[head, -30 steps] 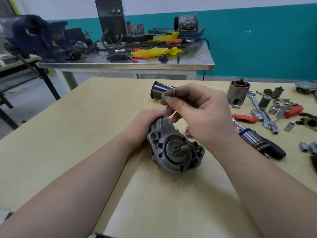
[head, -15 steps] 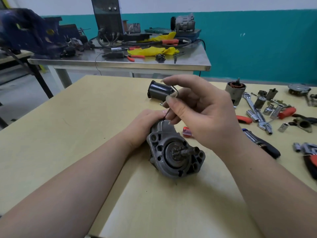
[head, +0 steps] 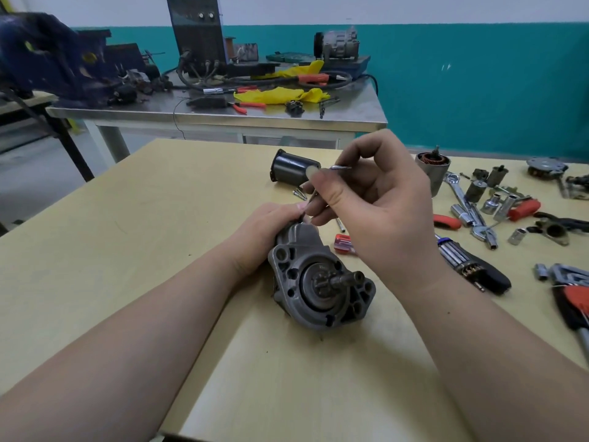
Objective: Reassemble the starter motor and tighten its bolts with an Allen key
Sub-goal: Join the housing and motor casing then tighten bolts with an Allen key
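1. One grey cast-metal starter motor housing [head: 322, 282] is laid on the pale wooden table [head: 127, 250], its single pinion shaft [head: 345, 279] pointed toward the viewer.
2. Its rear is gripped by the left hand [head: 271, 231], fingers curled around it.
3. One thin silver L-shaped Allen key [head: 339, 168] is pinched in the right hand [head: 376, 212], held just above the housing's rear.
4. One black cylindrical motor casing [head: 291, 170] is seen lying beyond both hands.
5. One copper-wound armature [head: 433, 172] is stood right of the right hand, near two red-handled tools [head: 446, 222] and several loose silver sockets [head: 492, 204].
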{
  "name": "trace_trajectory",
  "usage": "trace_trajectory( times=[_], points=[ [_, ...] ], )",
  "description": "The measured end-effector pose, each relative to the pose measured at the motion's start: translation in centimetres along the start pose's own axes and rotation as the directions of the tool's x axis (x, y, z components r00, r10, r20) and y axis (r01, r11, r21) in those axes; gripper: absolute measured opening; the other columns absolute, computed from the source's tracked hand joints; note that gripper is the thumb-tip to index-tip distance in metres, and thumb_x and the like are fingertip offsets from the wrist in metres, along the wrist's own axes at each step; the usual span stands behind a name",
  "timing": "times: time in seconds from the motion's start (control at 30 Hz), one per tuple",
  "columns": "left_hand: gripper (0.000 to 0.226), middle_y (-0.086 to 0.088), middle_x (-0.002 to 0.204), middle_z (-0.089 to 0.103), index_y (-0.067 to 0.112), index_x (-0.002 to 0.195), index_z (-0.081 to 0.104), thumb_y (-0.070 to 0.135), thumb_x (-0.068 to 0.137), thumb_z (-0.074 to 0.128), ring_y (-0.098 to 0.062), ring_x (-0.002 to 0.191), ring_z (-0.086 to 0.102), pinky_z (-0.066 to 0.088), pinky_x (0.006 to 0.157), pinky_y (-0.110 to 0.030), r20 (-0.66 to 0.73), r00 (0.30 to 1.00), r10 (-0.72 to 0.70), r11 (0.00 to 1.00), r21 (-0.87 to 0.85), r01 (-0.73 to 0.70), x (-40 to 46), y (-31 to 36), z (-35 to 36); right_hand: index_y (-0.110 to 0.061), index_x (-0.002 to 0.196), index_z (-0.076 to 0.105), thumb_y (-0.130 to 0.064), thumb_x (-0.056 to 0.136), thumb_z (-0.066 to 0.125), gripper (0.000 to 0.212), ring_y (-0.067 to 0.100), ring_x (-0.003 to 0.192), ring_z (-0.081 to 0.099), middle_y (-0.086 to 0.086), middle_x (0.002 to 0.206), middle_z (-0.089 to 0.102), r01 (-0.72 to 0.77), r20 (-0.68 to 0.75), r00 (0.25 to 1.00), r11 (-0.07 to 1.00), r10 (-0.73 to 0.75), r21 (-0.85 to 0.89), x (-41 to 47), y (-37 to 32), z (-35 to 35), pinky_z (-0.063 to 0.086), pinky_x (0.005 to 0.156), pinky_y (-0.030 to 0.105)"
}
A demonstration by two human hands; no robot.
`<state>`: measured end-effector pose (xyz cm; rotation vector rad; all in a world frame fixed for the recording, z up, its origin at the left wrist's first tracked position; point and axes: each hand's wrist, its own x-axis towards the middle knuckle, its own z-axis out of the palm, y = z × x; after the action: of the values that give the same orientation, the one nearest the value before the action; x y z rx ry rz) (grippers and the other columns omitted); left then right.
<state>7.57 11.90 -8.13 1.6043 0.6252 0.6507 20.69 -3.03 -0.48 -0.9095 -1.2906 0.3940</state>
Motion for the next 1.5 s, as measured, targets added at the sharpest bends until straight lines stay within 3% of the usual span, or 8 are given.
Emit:
trace_trajectory(
  times=[0.13, 0.3, 0.53, 0.7, 0.8, 1.1, 1.27, 1.5],
  points=[
    [0.039, -0.009, 0.09, 0.078, 0.012, 0.092, 0.078, 0.041, 0.107, 0.058, -0.022, 0.086, 0.072, 0.058, 0.082, -0.039, 0.015, 1.0, 0.01, 1.0, 0.022, -0.011, -0.2, 0.4, 0.1, -0.004, 0.104, 0.075, 0.001, 0.094, 0.077, 0.011, 0.023, 0.066, 0.075, 0.005, 0.077, 0.075, 0.007, -0.057, 0.998, 0.999, -0.01, -0.054, 0.0, 0.6, 0.0, 0.063, 0.063, 0.03],
    [0.039, -0.008, 0.079, 0.065, 0.02, 0.079, 0.073, 0.054, 0.097, 0.064, -0.021, 0.075, 0.058, 0.049, 0.073, -0.035, 0.048, 0.998, 0.046, 0.998, 0.043, -0.048, -0.7, 1.1, 0.4, -0.007, 0.102, 0.076, 0.0, 0.095, 0.076, 0.01, 0.017, 0.056, 0.071, 0.0, 0.067, 0.071, 0.067, -0.207, 0.975, 0.994, -0.084, -0.089, -0.7, 1.3, 0.9, 0.059, 0.056, 0.026],
    [0.038, -0.001, 0.072, 0.063, 0.025, 0.073, 0.071, 0.057, 0.094, 0.065, -0.015, 0.069, 0.055, 0.048, 0.067, -0.032, 0.068, 0.997, 0.049, 0.999, 0.021, -0.05, -0.9, 1.2, 0.5, -0.02, 0.135, 0.067, -0.005, 0.103, 0.066, 0.035, 0.04, 0.06, 0.065, 0.014, 0.072, 0.066, -0.058, -0.008, 0.998, 0.998, 0.058, 0.034, 0.0, 1.7, 0.1, 0.058, 0.054, 0.035],
    [0.04, 0.0, 0.073, 0.067, 0.024, 0.074, 0.075, 0.05, 0.102, 0.062, -0.015, 0.069, 0.058, 0.049, 0.066, -0.03, 0.058, 0.997, 0.046, 0.998, 0.04, -0.048, -1.0, 1.3, 0.6, -0.023, 0.146, 0.057, -0.01, 0.107, 0.059, 0.041, 0.029, 0.059, 0.071, 0.007, 0.076, 0.069, 0.037, 0.017, 0.999, 0.989, -0.035, -0.141, -0.2, 2.0, 0.2, 0.061, 0.059, 0.041],
    [0.04, -0.001, 0.073, 0.067, 0.024, 0.07, 0.075, 0.031, 0.105, 0.059, -0.016, 0.071, 0.058, 0.047, 0.073, -0.04, 0.035, 0.998, 0.042, 0.994, 0.099, -0.046, -0.9, 1.4, 0.7, -0.028, 0.15, 0.053, -0.009, 0.108, 0.056, 0.046, 0.027, 0.061, 0.075, 0.009, 0.075, 0.071, -0.017, 0.055, 0.998, 0.997, 0.022, -0.078, -0.2, 2.0, 0.3, 0.063, 0.058, 0.038],
    [0.036, -0.014, 0.083, 0.059, 0.013, 0.08, 0.07, 0.047, 0.092, 0.062, -0.025, 0.079, 0.054, 0.044, 0.079, -0.045, 0.025, 0.999, 0.046, 0.994, 0.098, -0.049, -1.4, 1.8, 0.7, -0.009, 0.122, 0.066, -0.028, 0.107, 0.047, 0.031, 0.039, 0.081, 0.067, 0.026, 0.099, 0.061, -0.322, 0.301, 0.927, 0.884, 0.222, 0.339, 0.7, 0.8, -1.2, 0.045, 0.062, 0.038],
    [0.049, -0.013, 0.076, 0.061, 0.014, 0.083, 0.073, 0.062, 0.088, 0.064, -0.023, 0.072, 0.055, 0.044, 0.076, -0.04, 0.044, 0.999, 0.023, 0.999, 0.048, -0.025, -1.6, 2.2, 1.1, -0.013, 0.086, 0.068, -0.026, 0.1, 0.067, 0.019, 0.032, 0.057, 0.065, 0.02, 0.083, 0.068, -0.23, 0.096, 0.972, 0.94, 0.212, 0.251, 0.7, 0.6, -1.0, 0.043, 0.043, 0.028],
    [0.047, -0.004, 0.07, 0.06, 0.021, 0.071, 0.07, 0.065, 0.086, 0.063, -0.02, 0.067, 0.053, 0.041, 0.077, -0.042, 0.048, 0.999, 0.007, 0.999, 0.053, -0.009, -1.7, 2.5, 1.2, -0.017, 0.097, 0.077, -0.02, 0.108, 0.057, 0.023, 0.031, 0.052, 0.068, 0.013, 0.069, 0.073, -0.102, -0.085, 0.991, 0.995, 0.102, 0.008, 0.8, 0.1, -0.2, 0.048, 0.045, 0.027]
  ],
)
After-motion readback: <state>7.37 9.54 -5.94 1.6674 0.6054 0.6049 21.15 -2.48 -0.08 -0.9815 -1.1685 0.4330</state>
